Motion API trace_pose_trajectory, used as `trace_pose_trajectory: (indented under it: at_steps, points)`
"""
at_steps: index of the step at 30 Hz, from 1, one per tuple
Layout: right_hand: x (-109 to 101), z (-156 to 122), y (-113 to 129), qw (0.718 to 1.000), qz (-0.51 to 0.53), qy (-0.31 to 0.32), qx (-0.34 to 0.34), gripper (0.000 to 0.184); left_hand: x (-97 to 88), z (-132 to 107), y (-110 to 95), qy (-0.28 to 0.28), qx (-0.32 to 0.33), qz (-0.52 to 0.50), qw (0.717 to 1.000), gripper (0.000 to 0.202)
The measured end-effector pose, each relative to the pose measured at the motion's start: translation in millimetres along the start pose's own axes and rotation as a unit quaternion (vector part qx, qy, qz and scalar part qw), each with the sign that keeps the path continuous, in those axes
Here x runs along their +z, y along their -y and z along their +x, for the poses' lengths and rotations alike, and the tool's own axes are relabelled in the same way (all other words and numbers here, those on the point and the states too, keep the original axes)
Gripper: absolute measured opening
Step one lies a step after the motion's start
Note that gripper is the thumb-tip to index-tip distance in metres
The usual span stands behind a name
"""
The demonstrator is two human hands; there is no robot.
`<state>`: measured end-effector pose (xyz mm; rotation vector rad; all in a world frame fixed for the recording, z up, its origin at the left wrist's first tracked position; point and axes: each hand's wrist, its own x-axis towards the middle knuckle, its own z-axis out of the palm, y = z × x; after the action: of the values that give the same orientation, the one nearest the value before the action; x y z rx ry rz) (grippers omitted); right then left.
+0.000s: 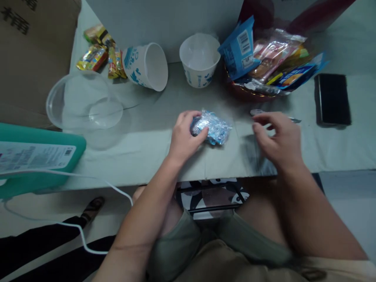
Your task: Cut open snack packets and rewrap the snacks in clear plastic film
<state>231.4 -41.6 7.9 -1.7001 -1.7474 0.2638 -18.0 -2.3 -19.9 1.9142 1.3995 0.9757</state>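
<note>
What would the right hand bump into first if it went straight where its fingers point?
Probably the shiny blue packet that the left hand holds, though depth is hard to judge.

Head-worn view, facing steeply down, close over table edge (164, 166), edges seemingly warped

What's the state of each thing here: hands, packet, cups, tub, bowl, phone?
Left hand: shut on the packet.
Packet: crinkled, held at its left end.
Right hand: empty, fingers curled, apart from the packet.
Left cup: on its side, empty.
Right cup: upright, empty.
Tub: tipped over, empty.
Bowl: heaped with snack packs.
Phone: screen dark.
</note>
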Motion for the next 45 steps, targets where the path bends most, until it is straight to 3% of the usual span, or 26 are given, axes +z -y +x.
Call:
trace_pose_trajectory:
  at_steps: [3,7,11,14,17,20,23,26,31,35,41,45]
  points:
    - [-14,1,-31,0.994,-0.107,-0.035,0.011,0.029,2.0,2,-9,0.043,0.02,0.027,0.998,0.033]
    - [-11,8,-56,0.983,-0.182,0.016,0.024,0.046,9.4,3,-15,0.073,0.021,0.077,0.994,0.034]
    - [-9,10,-55,0.977,-0.195,0.061,0.065,0.03,15.9,0,-20,0.078,0.015,0.116,0.99,0.038]
    - [-14,5,-40,0.987,-0.131,0.069,0.064,0.023,16.4,0,-18,0.082,0.011,0.125,0.989,0.061]
    - [-18,0,-25,0.996,0.054,0.042,0.063,0.019,14.1,1,-12,0.094,0.028,0.107,0.989,0.087]
    - [-11,-4,-15,0.948,0.301,0.015,0.106,0.025,12.7,2,-5,0.123,0.064,0.07,0.988,0.096]
    - [2,-5,-11,0.89,0.429,-0.001,0.153,0.033,12.6,3,-3,0.153,0.096,0.03,0.983,0.098]
    - [12,-2,-14,0.884,0.437,-0.005,0.166,0.031,11.4,4,-3,0.179,0.118,-0.006,0.977,0.098]
    - [18,9,-19,0.928,0.346,0.049,0.128,0.032,8.6,6,-4,0.229,0.139,-0.022,0.963,0.101]
    - [24,16,-14,0.943,0.312,0.046,0.105,0.045,10.3,5,-6,0.234,0.13,0.02,0.963,0.114]
    - [37,12,-1,0.926,0.348,0.067,0.128,0.051,12.2,3,-8,0.245,0.112,0.047,0.962,0.126]
    - [40,8,8,0.906,0.39,0.116,0.119,0.056,12.6,2,-6,0.25,0.118,0.06,0.959,0.13]
